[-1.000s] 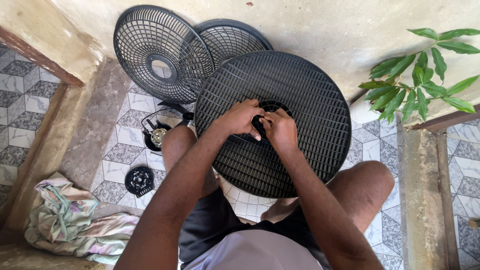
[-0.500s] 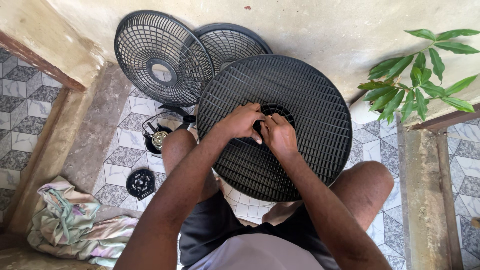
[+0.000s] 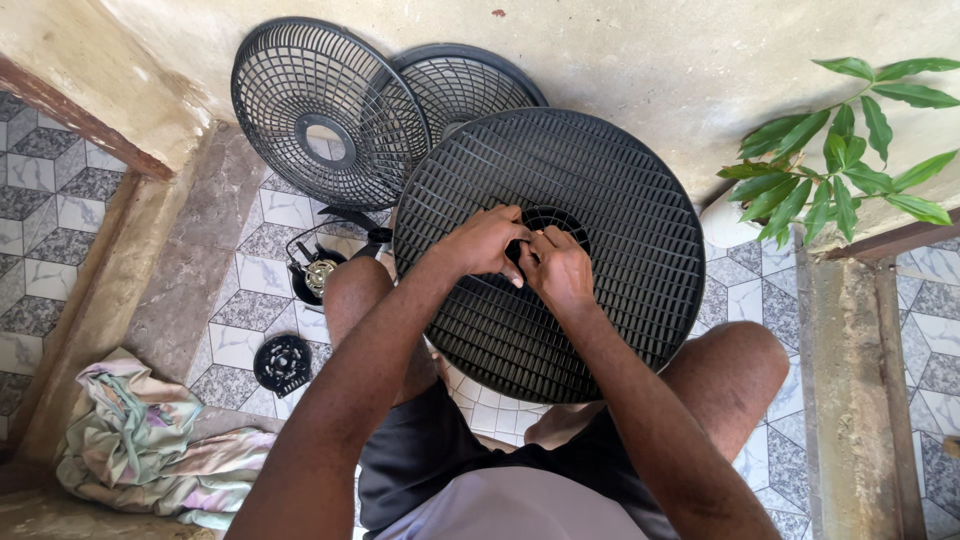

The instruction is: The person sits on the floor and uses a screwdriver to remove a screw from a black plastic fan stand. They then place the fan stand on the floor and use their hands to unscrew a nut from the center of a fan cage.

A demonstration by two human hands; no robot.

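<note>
Patterned floor tiles [image 3: 245, 345] lie beneath the black fan grille [image 3: 620, 215] (propped on the knees), whose centre hub both hands, left [image 3: 487, 243] and right [image 3: 556, 268], pinch with closed grips.

A seated person's left hand [image 3: 487, 243] and right hand [image 3: 556, 270] meet at the centre hole of a round black fan grille [image 3: 600, 200] propped on the knees. Two more grilles [image 3: 320, 110] lean against the wall behind, beside a leafy plant [image 3: 840, 150]. A crumpled cloth [image 3: 140, 450] lies on the tiled floor [image 3: 240, 345].

Against wall: two round black fan grilles [image 3: 325, 110], [image 3: 465, 85]
Tiled floor: fan motor [image 3: 318, 275], crumpled cloth [image 3: 150, 445]
Right: leafy plant [image 3: 840, 150]
</note>
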